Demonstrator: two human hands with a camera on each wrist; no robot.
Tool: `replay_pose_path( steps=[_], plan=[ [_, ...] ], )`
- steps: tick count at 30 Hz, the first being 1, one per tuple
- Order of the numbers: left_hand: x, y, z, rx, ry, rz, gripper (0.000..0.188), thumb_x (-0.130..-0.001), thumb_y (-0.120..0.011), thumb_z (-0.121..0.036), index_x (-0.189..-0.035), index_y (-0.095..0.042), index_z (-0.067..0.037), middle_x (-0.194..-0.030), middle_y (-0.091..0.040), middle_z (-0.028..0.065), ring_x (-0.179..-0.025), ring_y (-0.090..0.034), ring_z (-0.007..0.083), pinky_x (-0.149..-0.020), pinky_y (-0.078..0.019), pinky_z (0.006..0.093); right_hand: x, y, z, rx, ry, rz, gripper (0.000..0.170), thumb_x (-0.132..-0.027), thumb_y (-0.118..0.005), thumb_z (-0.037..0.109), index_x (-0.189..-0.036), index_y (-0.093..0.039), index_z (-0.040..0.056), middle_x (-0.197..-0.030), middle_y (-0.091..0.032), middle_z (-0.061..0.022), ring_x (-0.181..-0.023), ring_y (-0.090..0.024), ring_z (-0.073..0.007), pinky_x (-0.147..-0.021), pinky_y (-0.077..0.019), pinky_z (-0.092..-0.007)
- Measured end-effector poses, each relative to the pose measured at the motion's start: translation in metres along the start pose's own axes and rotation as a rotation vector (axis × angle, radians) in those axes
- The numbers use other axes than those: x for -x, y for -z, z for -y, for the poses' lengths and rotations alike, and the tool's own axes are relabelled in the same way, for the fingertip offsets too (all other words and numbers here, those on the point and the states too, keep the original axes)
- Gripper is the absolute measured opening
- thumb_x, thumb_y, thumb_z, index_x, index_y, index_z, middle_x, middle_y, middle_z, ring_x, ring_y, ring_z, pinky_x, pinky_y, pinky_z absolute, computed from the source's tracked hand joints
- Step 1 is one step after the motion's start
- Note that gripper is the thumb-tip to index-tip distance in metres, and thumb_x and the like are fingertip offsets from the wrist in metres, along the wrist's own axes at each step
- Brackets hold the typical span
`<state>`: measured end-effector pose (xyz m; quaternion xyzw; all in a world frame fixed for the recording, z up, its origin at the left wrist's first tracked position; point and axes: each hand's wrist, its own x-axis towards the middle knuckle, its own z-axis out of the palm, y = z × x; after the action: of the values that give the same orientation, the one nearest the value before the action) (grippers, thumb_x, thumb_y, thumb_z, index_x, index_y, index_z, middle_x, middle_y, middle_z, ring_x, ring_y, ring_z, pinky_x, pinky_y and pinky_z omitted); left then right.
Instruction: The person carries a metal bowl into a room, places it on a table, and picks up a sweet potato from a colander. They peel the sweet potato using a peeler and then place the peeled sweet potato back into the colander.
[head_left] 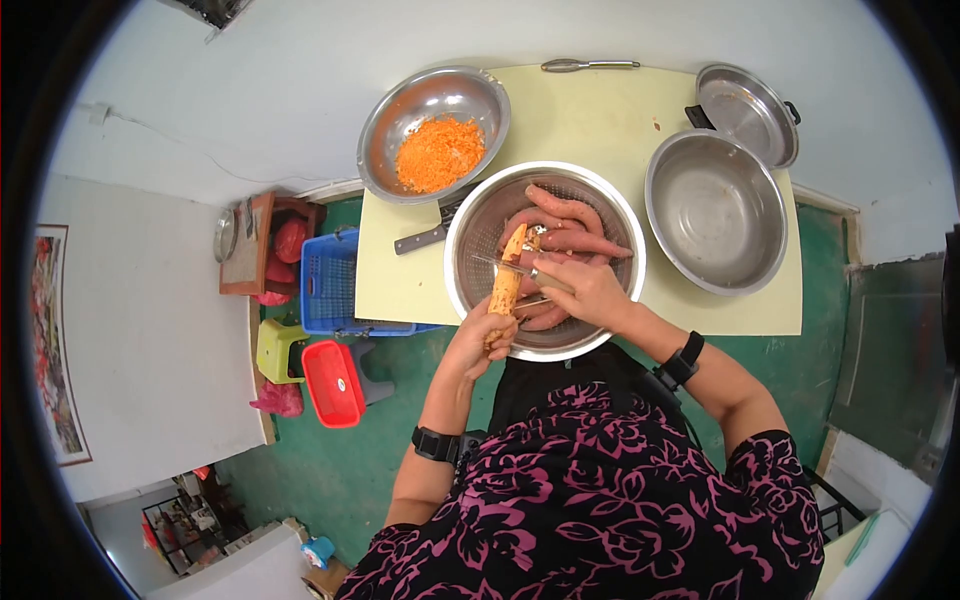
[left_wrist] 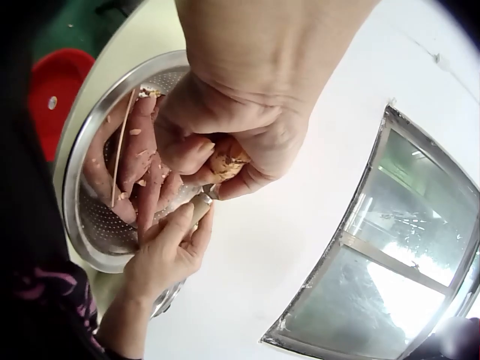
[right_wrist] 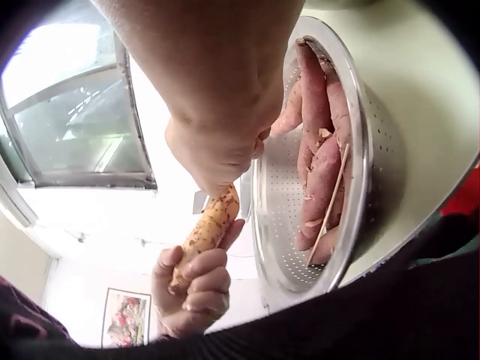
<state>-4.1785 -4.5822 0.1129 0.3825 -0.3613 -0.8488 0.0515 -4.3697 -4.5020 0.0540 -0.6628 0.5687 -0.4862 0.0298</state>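
In the head view the left hand [head_left: 482, 338] grips the lower end of a partly peeled, orange-yellow sweet potato [head_left: 506, 288], held upright over the colander's left side. The right hand [head_left: 590, 292] holds a peeler by its pale handle [head_left: 553, 281], its metal end against the sweet potato. Red-skinned sweet potatoes [head_left: 580, 241] lie in the perforated colander [head_left: 628, 318] with a thin stick among them. The right wrist view shows the left hand's fingers curled round the sweet potato [right_wrist: 204, 234]; the right hand [right_wrist: 217, 150] is above it.
A steel bowl with orange shreds [head_left: 440, 154] stands at the back left, near a knife [head_left: 420, 240]. On the right are an empty steel basin [head_left: 716, 212] and a lidded-looking pan [head_left: 750, 112]. A whisk [head_left: 590, 65] lies at the back edge. Blue crate [head_left: 330, 283] left of the table.
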Motion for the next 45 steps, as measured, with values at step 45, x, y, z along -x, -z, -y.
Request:
replay_pose_path(
  steps=[45],
  plan=[
    [-0.037,0.020,0.011,0.687,-0.213,0.046,0.031,-0.091,-0.045,-0.025,-0.115,-0.046,-0.006,-0.105,-0.056,0.0113,-0.091,-0.053,0.0234,-0.077,-0.0448,0.0350,0.009,0.007,0.008,-0.540,-0.657,0.127,0.033,-0.085,-0.056,0.021,-0.112,-0.052,0.0013,-0.099,-0.059,-0.0166,-0.092,-0.059,-0.0289,-0.080,-0.0451,-0.0330]
  ],
)
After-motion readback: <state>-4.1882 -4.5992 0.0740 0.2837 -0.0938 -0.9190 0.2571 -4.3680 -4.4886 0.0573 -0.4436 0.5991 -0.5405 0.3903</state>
